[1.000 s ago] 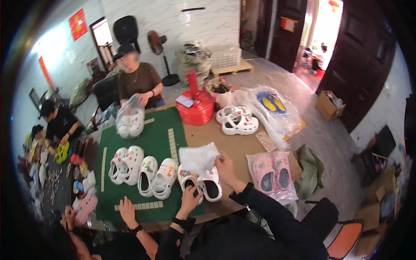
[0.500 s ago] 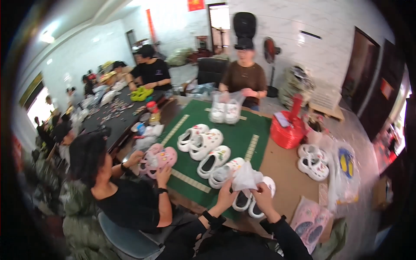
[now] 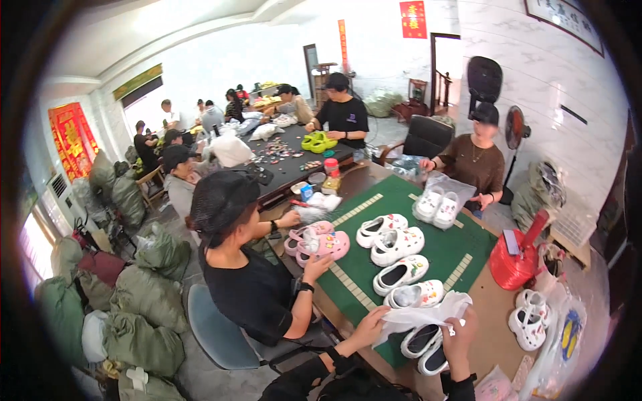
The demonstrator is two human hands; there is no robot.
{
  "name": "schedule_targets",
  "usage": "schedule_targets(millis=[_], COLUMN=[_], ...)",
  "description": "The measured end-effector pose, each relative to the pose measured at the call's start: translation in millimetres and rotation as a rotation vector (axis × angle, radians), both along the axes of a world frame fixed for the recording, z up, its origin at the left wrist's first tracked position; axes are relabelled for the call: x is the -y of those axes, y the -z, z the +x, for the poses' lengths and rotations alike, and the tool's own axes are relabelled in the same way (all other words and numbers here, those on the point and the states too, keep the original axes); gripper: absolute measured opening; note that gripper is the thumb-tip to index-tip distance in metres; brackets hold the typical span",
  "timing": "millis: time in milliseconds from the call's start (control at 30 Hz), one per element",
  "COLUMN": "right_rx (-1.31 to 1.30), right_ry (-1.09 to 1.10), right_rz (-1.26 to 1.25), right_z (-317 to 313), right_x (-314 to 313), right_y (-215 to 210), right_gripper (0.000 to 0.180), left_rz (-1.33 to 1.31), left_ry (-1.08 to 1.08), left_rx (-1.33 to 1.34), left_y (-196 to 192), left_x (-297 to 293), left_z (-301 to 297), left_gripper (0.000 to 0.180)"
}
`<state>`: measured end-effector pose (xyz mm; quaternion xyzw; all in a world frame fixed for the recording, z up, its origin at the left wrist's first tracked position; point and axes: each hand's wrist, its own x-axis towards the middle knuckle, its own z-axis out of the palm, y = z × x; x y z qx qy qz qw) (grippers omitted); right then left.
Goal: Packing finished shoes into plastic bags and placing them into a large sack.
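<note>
A thin white plastic bag (image 3: 422,317) is stretched between my two hands above the near end of the table. My left hand (image 3: 371,330) pinches its left end and my right hand (image 3: 460,339) grips the right end. Under the bag sits a pair of white clogs (image 3: 421,342), partly covered by it and my right hand. Just beyond are another two white clogs with colourful charms (image 3: 400,274), one with pale stuffing inside. Farther back stands another charm-covered white pair (image 3: 397,246).
At my left, a co-worker holds pink clogs (image 3: 322,244). Across the green mat (image 3: 438,250), another person sits by bagged white clogs (image 3: 436,206). To the right are a red bucket-like container (image 3: 513,264), more white clogs (image 3: 528,321) and plastic packages. Stuffed sacks (image 3: 144,301) line the left floor.
My view has swung left. The bunched bag is now spread wide as my hands moved apart. The left co-worker's one hand has left the pink clogs; the person across has let go of the bagged clogs.
</note>
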<state>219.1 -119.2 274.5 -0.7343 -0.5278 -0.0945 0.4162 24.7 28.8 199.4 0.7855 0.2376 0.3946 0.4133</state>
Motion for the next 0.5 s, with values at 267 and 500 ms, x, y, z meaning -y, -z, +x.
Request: schedule_targets(millis=[267, 500], right_rx=[0.097, 0.159], right_ry=[0.014, 0.013], right_rz=[-0.017, 0.101], right_z=[1.6, 20.0], right_x=[-0.9, 5.1], right_y=[-15.0, -5.8], right_gripper=[0.021, 0.033], left_rz=[-0.273, -0.418], left_ry=[-0.067, -0.127], left_rx=[-0.115, -0.015], left_y=[-20.4, -19.3], left_x=[-7.3, -20.3], left_z=[-11.7, -18.7], left_gripper=[0.023, 0.028])
